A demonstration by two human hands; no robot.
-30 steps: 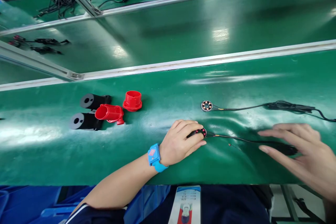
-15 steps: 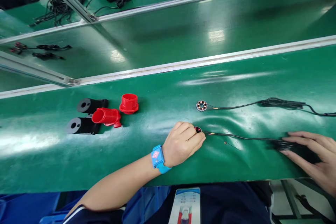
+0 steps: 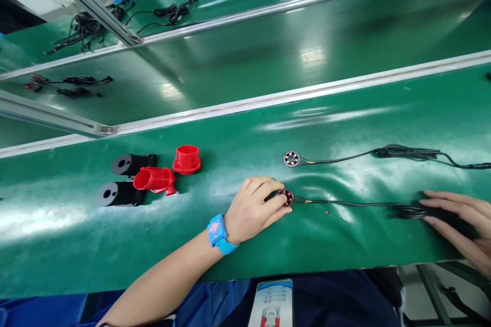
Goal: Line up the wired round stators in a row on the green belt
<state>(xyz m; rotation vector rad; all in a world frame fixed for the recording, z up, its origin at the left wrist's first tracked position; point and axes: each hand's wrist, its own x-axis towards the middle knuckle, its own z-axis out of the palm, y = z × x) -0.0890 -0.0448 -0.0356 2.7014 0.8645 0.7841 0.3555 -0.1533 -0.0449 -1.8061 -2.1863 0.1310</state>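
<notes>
My left hand (image 3: 253,209), with a blue wrist strap (image 3: 218,233), pinches a small round LED ring (image 3: 286,196) on the green conveyor belt (image 3: 245,225). A thin black wire (image 3: 345,203) runs right from that ring to a bundled cable (image 3: 412,210), where my right hand (image 3: 458,225) lies with fingers stretched flat on the bundle. A second LED ring (image 3: 291,159) with its own wire and bundle (image 3: 406,153) lies just beyond.
Two black cylinders (image 3: 121,179) and two red plastic housings (image 3: 169,171) sit on the belt to the left. A metal rail (image 3: 268,98) divides the belts. More black cables (image 3: 84,25) lie on the far belts. A printed card (image 3: 271,302) shows below the belt's near edge.
My right hand slid right along the cable to the bundle and flattened there. My left hand stayed on the LED ring, shifting slightly left.
</notes>
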